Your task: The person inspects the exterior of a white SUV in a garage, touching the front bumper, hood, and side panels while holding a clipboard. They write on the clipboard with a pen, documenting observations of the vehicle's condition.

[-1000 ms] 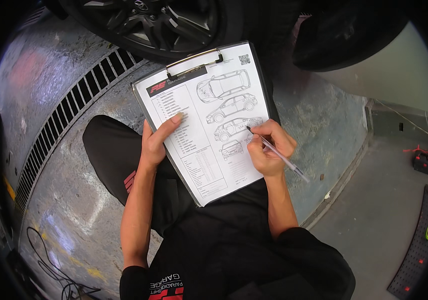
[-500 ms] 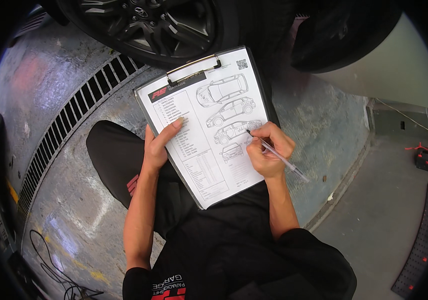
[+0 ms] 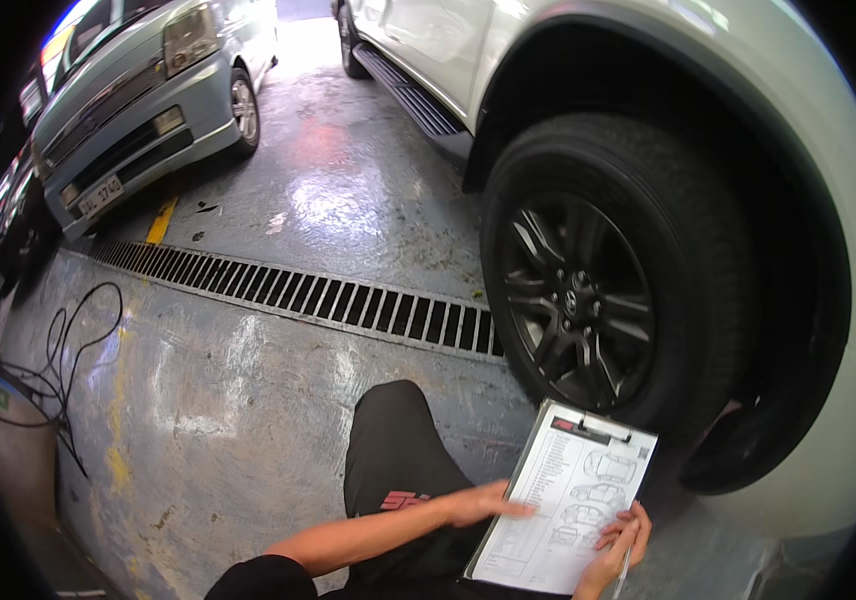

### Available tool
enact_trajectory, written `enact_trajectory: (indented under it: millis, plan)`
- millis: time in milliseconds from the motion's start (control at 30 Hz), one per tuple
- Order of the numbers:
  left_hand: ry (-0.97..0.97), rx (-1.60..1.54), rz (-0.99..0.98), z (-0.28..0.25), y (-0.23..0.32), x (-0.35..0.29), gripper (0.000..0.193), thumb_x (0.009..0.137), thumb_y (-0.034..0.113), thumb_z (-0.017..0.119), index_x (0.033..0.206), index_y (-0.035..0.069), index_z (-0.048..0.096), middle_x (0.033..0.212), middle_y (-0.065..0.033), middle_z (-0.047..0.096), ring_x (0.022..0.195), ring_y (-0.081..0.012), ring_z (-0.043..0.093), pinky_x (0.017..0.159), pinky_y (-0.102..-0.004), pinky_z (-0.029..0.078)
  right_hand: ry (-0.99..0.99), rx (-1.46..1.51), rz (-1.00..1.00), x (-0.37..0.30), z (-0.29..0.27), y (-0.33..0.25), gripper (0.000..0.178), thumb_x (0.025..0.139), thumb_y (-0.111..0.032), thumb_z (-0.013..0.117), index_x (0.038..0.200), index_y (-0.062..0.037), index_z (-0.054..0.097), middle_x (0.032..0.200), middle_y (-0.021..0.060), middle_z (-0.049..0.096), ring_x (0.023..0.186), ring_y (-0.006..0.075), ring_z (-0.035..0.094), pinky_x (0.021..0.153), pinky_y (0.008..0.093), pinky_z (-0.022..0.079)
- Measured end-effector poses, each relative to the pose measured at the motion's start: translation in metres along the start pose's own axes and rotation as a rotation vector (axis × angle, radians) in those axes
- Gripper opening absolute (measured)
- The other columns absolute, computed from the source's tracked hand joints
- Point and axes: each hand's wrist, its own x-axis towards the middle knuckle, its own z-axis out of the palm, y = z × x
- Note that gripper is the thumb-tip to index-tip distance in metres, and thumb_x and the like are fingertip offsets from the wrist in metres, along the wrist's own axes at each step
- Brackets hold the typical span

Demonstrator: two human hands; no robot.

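Note:
A clipboard [image 3: 520,482] with a printed inspection sheet [image 3: 528,550] rests tilted over my lap. Line drawings of a car fill the sheet's right side, beside a column of text. My left hand [image 3: 483,503] grips the board's left edge, thumb on the paper and the other fingers mostly hidden beneath. At the board's right edge is my right hand [image 3: 620,548], its fingers curled against the sheet. A clear pen [image 3: 624,573] sticks out of that hand, pointing down toward the lower edge of view; its tip is hard to make out.
Just beyond the clipboard stands a large black wheel [image 3: 578,300] of a white vehicle [image 3: 808,90] with a side step [image 3: 413,95]. A slotted drain grate [image 3: 348,305] crosses the floor. A light blue van [image 3: 138,110] is at the far left, with a loose black cable [image 3: 66,350] nearer me.
The view has swung up and left, bringing the van and whole wheel into sight. My right hand has moved from the drawings to the board's right edge, with the pen still in it.

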Motion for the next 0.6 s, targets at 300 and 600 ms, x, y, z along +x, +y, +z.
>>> enact_trajectory:
  millis: [300,600]
  plan:
    - [0.212,0.052,-0.002,0.034,0.100,-0.055,0.067,0.098,0.027,0.073,0.149,-0.005,0.044,0.143,-0.0193,0.057,0.132,-0.0266,0.053,0.111,-0.0386,0.043,-0.420,0.001,-0.211,0.096,0.027,-0.074,0.041,0.113,-0.033,0.041,0.114,0.0022,0.062,0.066,0.0044,0.056,0.051,0.0091,0.051,0.047,0.0210,0.037]
    - [1.181,-0.192,0.127,0.052,0.154,-0.106,0.063,0.091,0.012,0.079,0.139,-0.012,0.048,0.126,-0.0206,0.066,0.117,-0.0278,0.065,0.097,-0.0375,0.053,-0.813,-0.020,-0.428,0.123,0.182,-0.043,0.019,0.091,0.005,0.067,0.110,0.0027,0.069,0.088,0.0133,0.073,0.076,0.0204,0.069,0.068,0.0294,0.055]
